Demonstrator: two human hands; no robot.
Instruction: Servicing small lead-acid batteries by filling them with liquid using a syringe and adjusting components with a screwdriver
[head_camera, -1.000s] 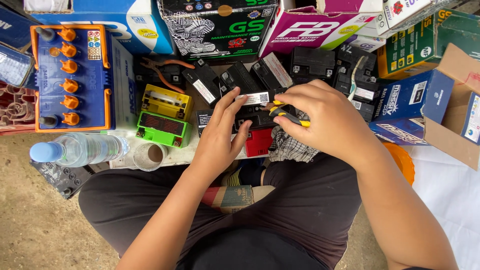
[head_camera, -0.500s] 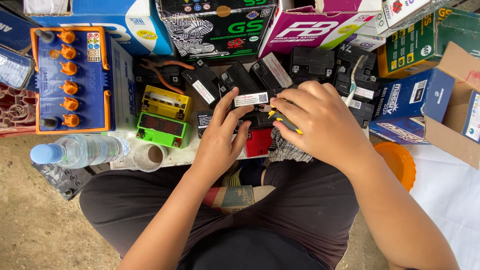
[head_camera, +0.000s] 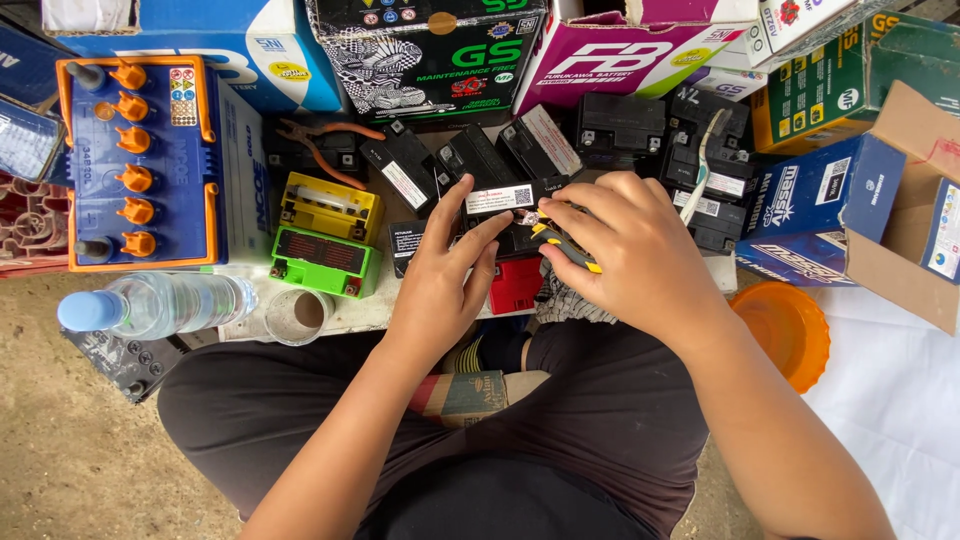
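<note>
Just right of the green battery (head_camera: 325, 262), a small black battery (head_camera: 505, 215) sits under both hands: left hand (head_camera: 445, 275) spread flat steadying it, right hand (head_camera: 630, 250) pinching a yellow-handled tool (head_camera: 570, 248) against its top.

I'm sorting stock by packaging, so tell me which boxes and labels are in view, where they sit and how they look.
Black carton with green lettering: top centre, rectangular.
Magenta and white carton: top, right of it.
Blue carton: top left.
Dark blue box: right side.
White rectangular label: on the small black battery under the left hand, beside the right hand.
</note>
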